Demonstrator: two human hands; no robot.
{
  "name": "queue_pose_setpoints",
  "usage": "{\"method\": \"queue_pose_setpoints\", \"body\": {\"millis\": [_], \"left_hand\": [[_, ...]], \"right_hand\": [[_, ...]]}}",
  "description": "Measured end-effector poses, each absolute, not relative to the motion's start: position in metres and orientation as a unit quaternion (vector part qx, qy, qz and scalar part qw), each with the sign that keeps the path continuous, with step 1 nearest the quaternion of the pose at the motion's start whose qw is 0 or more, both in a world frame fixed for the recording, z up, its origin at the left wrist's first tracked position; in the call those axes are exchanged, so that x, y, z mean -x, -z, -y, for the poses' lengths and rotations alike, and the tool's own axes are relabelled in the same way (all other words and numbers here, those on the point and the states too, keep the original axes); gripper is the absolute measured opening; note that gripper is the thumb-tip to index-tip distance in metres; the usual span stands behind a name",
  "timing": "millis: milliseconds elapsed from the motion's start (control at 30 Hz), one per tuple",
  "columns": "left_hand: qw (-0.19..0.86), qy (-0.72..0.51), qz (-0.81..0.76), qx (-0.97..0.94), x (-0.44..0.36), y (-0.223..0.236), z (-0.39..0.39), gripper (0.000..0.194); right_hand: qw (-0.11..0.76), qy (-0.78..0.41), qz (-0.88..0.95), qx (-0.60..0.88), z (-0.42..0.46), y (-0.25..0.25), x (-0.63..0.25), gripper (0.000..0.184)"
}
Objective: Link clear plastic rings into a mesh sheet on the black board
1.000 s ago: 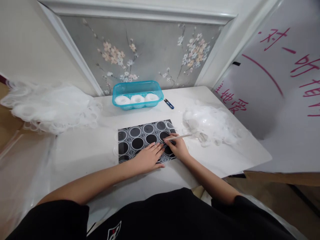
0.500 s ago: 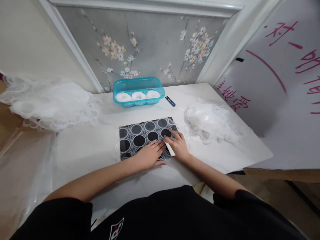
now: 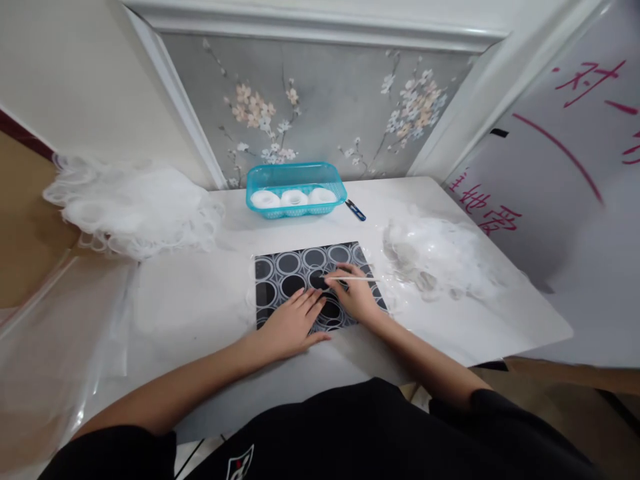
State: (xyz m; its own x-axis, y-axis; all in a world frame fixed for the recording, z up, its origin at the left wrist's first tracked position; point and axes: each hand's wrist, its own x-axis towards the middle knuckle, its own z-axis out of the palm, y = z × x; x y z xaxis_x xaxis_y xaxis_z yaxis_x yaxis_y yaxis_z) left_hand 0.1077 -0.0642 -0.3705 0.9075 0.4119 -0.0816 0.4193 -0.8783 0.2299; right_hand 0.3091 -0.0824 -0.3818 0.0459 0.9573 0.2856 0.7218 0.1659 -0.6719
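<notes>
Centrally, on the white rectangular table (image 3: 175, 307), a flat black sheet patterned with grey-and-white rings (image 3: 303, 272) lies beneath and just beyond the person's two hands. Its long axis runs from left to right across the person's front. The left hand (image 3: 293, 327) rests on its near portion, palm down, fingers extended and slightly spread; it grasps nothing. The right hand (image 3: 354, 293), over the sheet's right half, is closed in a pinch on a slender white stick-like tool (image 3: 354, 279). The tool lies crosswise, roughly parallel to the sheet's far edge, with its left end over a dark disc of the pattern and its other end reaching past the fingers to the right. The right hand is the nearer to this disc; the left fingertips lie close by on the near-left side. Whether the tool touches the sheet cannot be told.

The sheet appears smooth, its black ovals bordered by pale bands and set in rows; part of the near edge is hidden by the left hand. The tool appears as a narrow pale line.

Beyond the sheet stand a turquoise translucent plastic basket (image 3: 260, 175) holding three white ring-shaped bundles (image 3: 294, 199) and, just beside it, small dark-blue snips (image 3: 357, 211). Heaps of translucent white rings (image 3: 135, 207) and of glossy clear-white pieces (image 3: 445, 253) flank the sheet at left and right respectively.
</notes>
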Motion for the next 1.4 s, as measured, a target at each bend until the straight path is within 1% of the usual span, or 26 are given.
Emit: {"method": "queue_pose_setpoints", "body": {"millis": [67, 167, 300, 433, 600, 733, 833, 900, 1067, 1133, 1167, 1200, 1267, 1300, 1333, 1400], "left_hand": [[0.119, 0.025, -0.219, -0.968, -0.099, 0.376, 0.063, 0.077], [0.116, 0.022, -0.203, -0.972, -0.09, 0.381, 0.061, 0.075], [0.112, 0.009, -0.198, -0.974, -0.087, 0.382, 0.06, 0.072], [0.113, 0.006, -0.195, -0.974, -0.088, 0.383, 0.061, 0.073], [0.123, -0.001, -0.196, -0.973, -0.088, 0.383, 0.061, 0.072], [0.118, 0.003, -0.201, -0.972, -0.088, 0.384, 0.062, 0.072], [0.118, -0.002, -0.201, -0.972, -0.089, 0.385, 0.063, 0.071], [0.121, -0.007, -0.199, -0.973, -0.088, 0.384, 0.063, 0.071], [0.143, -0.004, -0.193, -0.971, -0.088, 0.377, 0.063, 0.076], [0.156, -0.001, -0.193, -0.969, -0.088, 0.375, 0.062, 0.078], [0.163, 0.001, -0.194, -0.967, -0.089, 0.374, 0.062, 0.078], [0.17, 0.005, -0.194, -0.966, -0.089, 0.373, 0.062, 0.078], [0.184, 0.015, -0.194, -0.963, -0.087, 0.371, 0.062, 0.078], [0.187, 0.018, -0.194, -0.963, -0.086, 0.369, 0.063, 0.078], [0.184, 0.015, -0.198, -0.963, -0.084, 0.368, 0.065, 0.078], [0.165, -0.004, -0.218, -0.962, -0.076, 0.366, 0.07, 0.078]], "right_hand": [[0.379, -0.224, 0.655, 0.614, 0.09, 0.394, -0.295, 0.02], [0.402, -0.259, 0.63, 0.612, 0.092, 0.4, -0.292, 0.019], [0.403, -0.259, 0.623, 0.619, 0.091, 0.399, -0.296, 0.016], [0.395, -0.259, 0.624, 0.622, 0.093, 0.4, -0.295, 0.015], [0.413, -0.265, 0.607, 0.625, 0.095, 0.401, -0.295, 0.016], [0.399, -0.255, 0.625, 0.62, 0.093, 0.401, -0.297, 0.015], [0.389, -0.226, 0.643, 0.62, 0.094, 0.401, -0.295, 0.015], [0.371, -0.177, 0.674, 0.614, 0.099, 0.402, -0.291, 0.016], [0.234, -0.033, 0.797, 0.556, 0.096, 0.395, -0.29, 0.019], [0.216, -0.003, 0.783, 0.583, 0.077, 0.384, -0.305, 0.019], [0.229, 0.012, 0.758, 0.611, 0.064, 0.377, -0.316, 0.02], [0.264, 0.034, 0.718, 0.643, 0.051, 0.368, -0.326, 0.02], [0.368, 0.096, 0.598, 0.706, 0.03, 0.352, -0.341, 0.021], [0.409, 0.107, 0.569, 0.706, 0.024, 0.345, -0.343, 0.022], [0.438, 0.101, 0.561, 0.695, 0.022, 0.341, -0.34, 0.023], [0.456, 0.032, 0.613, 0.644, 0.031, 0.342, -0.318, 0.022]]}}
